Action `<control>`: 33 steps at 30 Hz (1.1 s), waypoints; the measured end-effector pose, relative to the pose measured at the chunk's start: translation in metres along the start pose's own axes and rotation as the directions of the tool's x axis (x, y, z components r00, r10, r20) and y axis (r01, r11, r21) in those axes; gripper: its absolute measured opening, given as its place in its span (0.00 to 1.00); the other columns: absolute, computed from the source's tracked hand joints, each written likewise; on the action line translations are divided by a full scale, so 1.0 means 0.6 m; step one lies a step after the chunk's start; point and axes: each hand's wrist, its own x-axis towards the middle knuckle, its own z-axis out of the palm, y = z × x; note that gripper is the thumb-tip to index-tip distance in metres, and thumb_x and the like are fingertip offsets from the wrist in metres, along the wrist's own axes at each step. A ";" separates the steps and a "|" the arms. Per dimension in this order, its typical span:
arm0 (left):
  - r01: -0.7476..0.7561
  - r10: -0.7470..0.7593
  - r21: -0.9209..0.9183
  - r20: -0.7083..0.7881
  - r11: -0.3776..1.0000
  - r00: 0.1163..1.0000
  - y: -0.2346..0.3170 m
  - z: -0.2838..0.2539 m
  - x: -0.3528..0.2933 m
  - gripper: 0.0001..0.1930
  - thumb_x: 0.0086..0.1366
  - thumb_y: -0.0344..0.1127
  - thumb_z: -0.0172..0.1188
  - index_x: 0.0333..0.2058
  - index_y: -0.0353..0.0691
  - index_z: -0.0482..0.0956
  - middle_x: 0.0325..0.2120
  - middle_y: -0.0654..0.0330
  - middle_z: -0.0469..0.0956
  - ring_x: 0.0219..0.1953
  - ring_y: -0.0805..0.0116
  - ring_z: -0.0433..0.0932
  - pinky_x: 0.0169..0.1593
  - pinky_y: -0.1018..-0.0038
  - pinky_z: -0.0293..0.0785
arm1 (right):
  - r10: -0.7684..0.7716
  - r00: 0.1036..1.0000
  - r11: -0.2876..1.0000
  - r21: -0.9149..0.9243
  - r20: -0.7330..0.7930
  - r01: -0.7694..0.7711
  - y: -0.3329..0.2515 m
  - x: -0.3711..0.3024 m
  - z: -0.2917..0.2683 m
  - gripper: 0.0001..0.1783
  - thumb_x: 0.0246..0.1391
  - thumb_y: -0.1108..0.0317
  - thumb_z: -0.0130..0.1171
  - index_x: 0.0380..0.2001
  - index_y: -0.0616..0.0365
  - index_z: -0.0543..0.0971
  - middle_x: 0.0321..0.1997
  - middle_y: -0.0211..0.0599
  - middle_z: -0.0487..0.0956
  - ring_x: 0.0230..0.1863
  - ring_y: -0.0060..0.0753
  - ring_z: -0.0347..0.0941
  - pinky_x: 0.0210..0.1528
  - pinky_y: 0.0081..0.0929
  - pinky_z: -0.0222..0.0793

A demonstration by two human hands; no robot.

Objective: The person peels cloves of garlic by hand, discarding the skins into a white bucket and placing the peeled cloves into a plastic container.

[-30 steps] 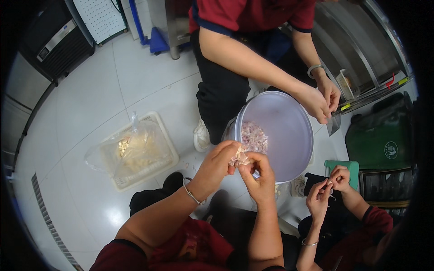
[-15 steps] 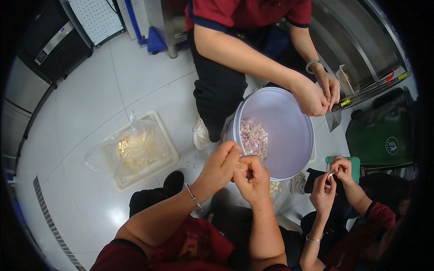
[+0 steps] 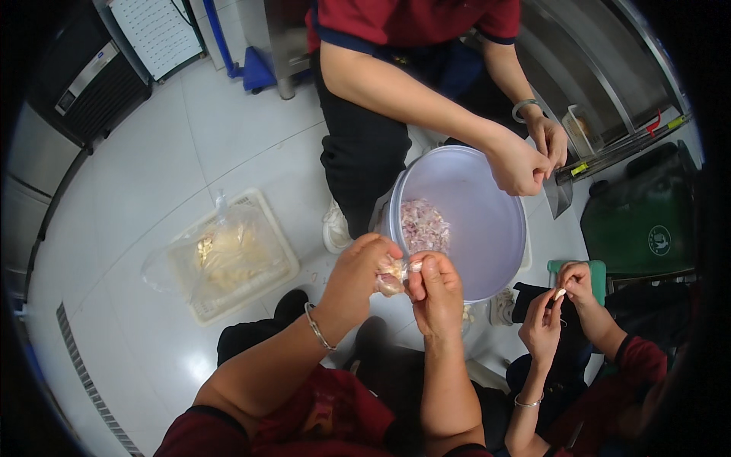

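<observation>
My left hand (image 3: 352,276) is closed around a partly broken garlic bulb (image 3: 390,278) with pinkish papery skin. Close beside it, my right hand (image 3: 438,297) pinches a small whitish garlic piece (image 3: 416,266) between thumb and forefinger; whether it is a clove or skin I cannot tell. Both hands are over the near left rim of a pale lavender tub (image 3: 487,236). A heap of pink and white garlic skins (image 3: 423,226) lies along the tub's left side.
A white plastic basket (image 3: 283,251) on the floor at left holds a clear bag (image 3: 236,244) of pale cloves. Across the tub, a co-worker's hands (image 3: 525,160) meet over its rim. Another co-worker's hands (image 3: 556,301) hold a clove at right, before a green bin (image 3: 636,228).
My hands have drawn apart slightly, exposing the garlic bulb in the left and the small piece in the right. The right co-worker's clove shows more plainly.
</observation>
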 end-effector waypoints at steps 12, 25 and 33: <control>0.255 -0.218 -0.254 0.167 0.933 0.962 0.023 0.000 -0.009 0.13 0.62 0.32 0.58 0.45 0.33 0.76 0.29 0.59 0.76 0.25 0.75 0.72 0.26 0.82 0.67 | -0.212 0.976 0.974 -0.094 -0.057 0.206 0.005 -0.002 0.004 0.09 0.54 0.76 0.57 0.39 0.64 0.75 0.34 0.37 0.79 0.33 0.22 0.74 0.37 0.15 0.69; 0.166 -0.166 0.069 -0.002 0.984 0.986 0.057 0.010 -0.030 0.13 0.62 0.31 0.58 0.46 0.34 0.76 0.34 0.59 0.77 0.28 0.80 0.72 0.28 0.83 0.70 | -0.379 0.925 0.809 -0.484 0.005 0.335 0.001 -0.006 0.027 0.08 0.50 0.79 0.60 0.36 0.64 0.80 0.41 0.33 0.72 0.35 0.18 0.68 0.36 0.15 0.65; -0.519 0.510 0.666 0.236 0.535 0.827 0.037 0.000 -0.030 0.13 0.54 0.23 0.60 0.40 0.34 0.79 0.36 0.57 0.77 0.35 0.68 0.77 0.35 0.76 0.75 | -0.279 0.960 0.842 -0.483 -0.005 0.242 -0.011 -0.010 0.025 0.06 0.49 0.77 0.62 0.33 0.63 0.80 0.27 0.25 0.71 0.27 0.14 0.61 0.30 0.12 0.57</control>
